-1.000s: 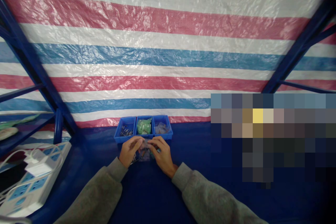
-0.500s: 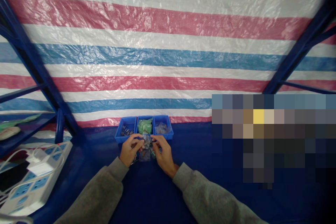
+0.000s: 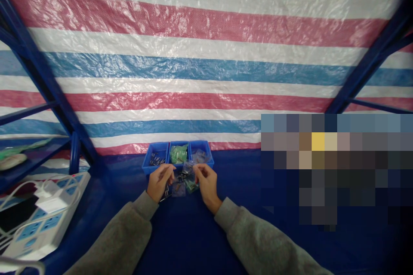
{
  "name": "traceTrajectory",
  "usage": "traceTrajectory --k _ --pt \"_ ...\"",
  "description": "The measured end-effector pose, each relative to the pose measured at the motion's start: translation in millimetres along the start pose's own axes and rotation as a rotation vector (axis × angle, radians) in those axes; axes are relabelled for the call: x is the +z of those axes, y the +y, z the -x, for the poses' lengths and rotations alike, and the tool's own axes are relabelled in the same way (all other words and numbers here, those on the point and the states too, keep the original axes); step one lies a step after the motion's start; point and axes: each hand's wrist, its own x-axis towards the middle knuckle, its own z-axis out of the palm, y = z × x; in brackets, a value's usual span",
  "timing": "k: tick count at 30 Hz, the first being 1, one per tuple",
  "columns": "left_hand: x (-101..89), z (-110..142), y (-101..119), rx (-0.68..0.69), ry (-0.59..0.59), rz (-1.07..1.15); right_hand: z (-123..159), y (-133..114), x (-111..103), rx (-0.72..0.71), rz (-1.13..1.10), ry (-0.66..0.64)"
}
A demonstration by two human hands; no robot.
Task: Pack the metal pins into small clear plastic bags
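Right hand [image 3: 207, 181] pinching crinkled clear plastic bag [image 3: 188, 166]; left hand [image 3: 158, 181] curled (cannot tell whether gripping anything); small dark pieces [image 3: 183, 175] between.

Loose grey-green sleeves [image 3: 118, 238], plain fabric, narrower matching cuffs [image 3: 226, 212], bare left hand [image 3: 159, 182], bare right hand [image 3: 207, 184]

White glare speckles the striped tarpaulin [image 3: 193, 45] beyond the far edge of the dim blue worktop [image 3: 187, 240]. Coarse pixel blocks mask part of its right side; near the far edge, the clear plastic bag [image 3: 180, 191] looks soft.
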Motion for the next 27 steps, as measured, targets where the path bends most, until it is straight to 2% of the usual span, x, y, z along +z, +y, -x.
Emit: traceTrajectory --k 4,8,11,14,17,20,24,27 --pt "-1.1 0.4 -0.4 0.002 -0.015 -0.040 -10.8 9.7 -2.7 0.107 -0.237 0.101" --pt "-2.4 0.1 -0.6 0.009 -0.005 -0.065 -14.1 9.4 -2.9 0.250 -0.434 0.115" --pt "-5.6 -1.6 -1.4 0.028 0.022 -0.116 -11.3 3.2 -2.0 0.195 -0.461 0.056" --pt "-10.4 -4.6 -1.3 0.109 0.032 -0.327 -5.8 -3.3 -2.5 0.064 -0.259 -0.028" --pt "-15.3 -7.8 -1.2 0.240 -0.041 -0.610 0.5 -7.2 -3.8 -0.167 0.181 -0.076" --pt "-18.2 -9.7 -2.6 0.287 -0.093 -0.738 5.4 -6.4 -3.3 -0.368 0.578 -0.202" --pt "-17.9 -9.7 -4.8 0.281 -0.096 -0.768 7.1 1.9 0.2 -0.458 0.891 -0.289" --pt "-16.6 -9.3 -6.2 0.286 -0.122 -0.802 6.0 7.6 1.5 -0.485 1.004 -0.293"
